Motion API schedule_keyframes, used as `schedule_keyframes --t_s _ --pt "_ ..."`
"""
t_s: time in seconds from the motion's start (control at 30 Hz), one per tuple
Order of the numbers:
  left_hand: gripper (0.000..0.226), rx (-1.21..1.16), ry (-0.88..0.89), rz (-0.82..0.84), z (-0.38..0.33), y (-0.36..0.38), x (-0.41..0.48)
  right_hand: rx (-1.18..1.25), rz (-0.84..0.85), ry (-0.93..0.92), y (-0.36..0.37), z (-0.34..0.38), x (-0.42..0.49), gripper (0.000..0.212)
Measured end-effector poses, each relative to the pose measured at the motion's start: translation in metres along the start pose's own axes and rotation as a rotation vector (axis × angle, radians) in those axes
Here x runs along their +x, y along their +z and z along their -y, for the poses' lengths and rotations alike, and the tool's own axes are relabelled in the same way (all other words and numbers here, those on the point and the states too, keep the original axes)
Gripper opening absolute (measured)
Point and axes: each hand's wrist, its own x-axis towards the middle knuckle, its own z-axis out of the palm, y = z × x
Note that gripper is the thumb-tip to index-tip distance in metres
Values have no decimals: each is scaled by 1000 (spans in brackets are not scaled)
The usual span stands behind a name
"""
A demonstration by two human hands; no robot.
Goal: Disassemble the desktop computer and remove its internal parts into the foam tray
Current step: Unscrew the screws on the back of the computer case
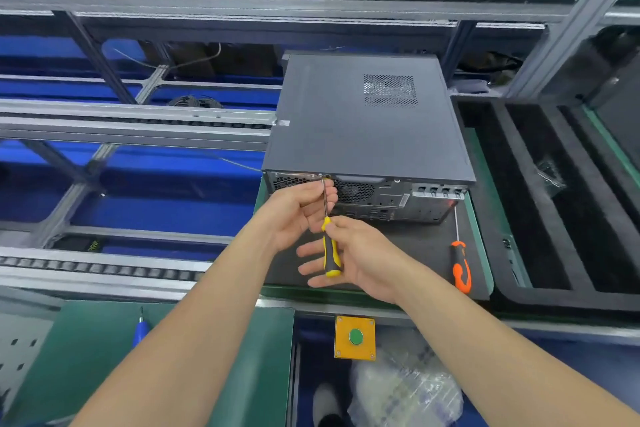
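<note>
Assembly line, workstation: your left grip (301, 208) curls round the metal shaft of a yellow screwdriver (331, 253), steadying its tip against the upper left edge of the rear panel (381, 198). Your right grip (349, 253) holds the yellow-and-black handle, thumb pressed on top and the fingers lying fairly straight beneath it.

The desktop computer (363, 121) lies flat on its side, cover on, on a dark mat (415, 253) that tops the green surface (481, 229); its rear panel faces you. An orange screwdriver (460, 267) rests on the mat to the right of your hands, tip just beside the case.

The black foam tray (561, 302) sits just right of the surface, its long compartments running away from you; a small clear plastic bag (550, 173) lies in one.

To the left, grey roller rails (138, 121) cross above blue bins (156, 211). At the near edge, a yellow box with a green button (355, 336) hangs below the surface, crumpled clear plastic (405, 388) beneath it. A blue-handled tool (140, 331) stands at lower left.
</note>
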Motion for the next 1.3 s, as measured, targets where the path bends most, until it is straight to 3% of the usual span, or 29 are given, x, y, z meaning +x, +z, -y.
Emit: schedule_keyframes --t_s 0.43,0.67,1.03,1.3 --pt "20 -21 8 5 -3 -4 4 -15 -25 -20 1 2 -1 29" --pt "20 -42 -67 -25 -7 -3 2 170 8 -68 9 2 0 29" --pt "22 21 -95 44 -16 -14 2 79 -237 -64 22 7 12 19" --pt "21 257 -96 148 -23 -6 -2 -232 -438 -175 28 3 27 45"
